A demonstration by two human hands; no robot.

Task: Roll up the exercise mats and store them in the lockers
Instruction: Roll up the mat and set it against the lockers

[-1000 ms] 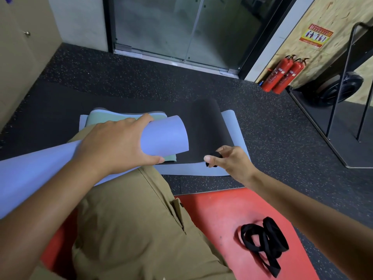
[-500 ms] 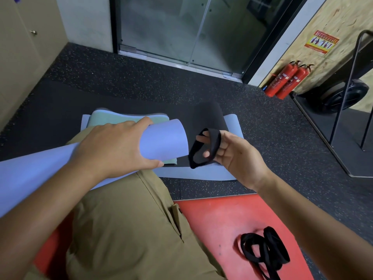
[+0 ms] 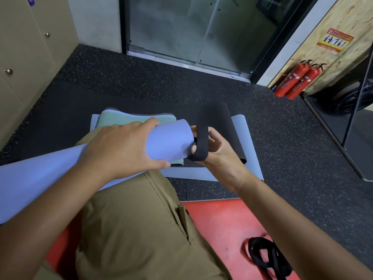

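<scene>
Rolled blue mat [image 3: 96, 168]: across the lap, left hand [image 3: 123, 148] curled over its end. Black strap [image 3: 198, 145]: looped round the fingers of the right hand [image 3: 216, 152], touching the roll's open end. Floor [image 3: 292, 148]: dark speckled rubber; flat mats [image 3: 245, 142] stacked ahead; red mat [image 3: 226, 225] underneath. Lockers [image 3: 26, 63] left, glass door [image 3: 193, 27], two fire extinguishers [image 3: 298, 79]. Wall poster [image 3: 334, 41]: writing unreadable.

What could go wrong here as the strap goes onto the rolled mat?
1. The left hand alone grips the rolled purple mat; if that grip eases, the roll may loosen.
2. The black strap loop, spread on the right hand, sits right at the roll's end and could catch on its edge.
3. The roll rests across the person's thigh and could slide off.
</scene>
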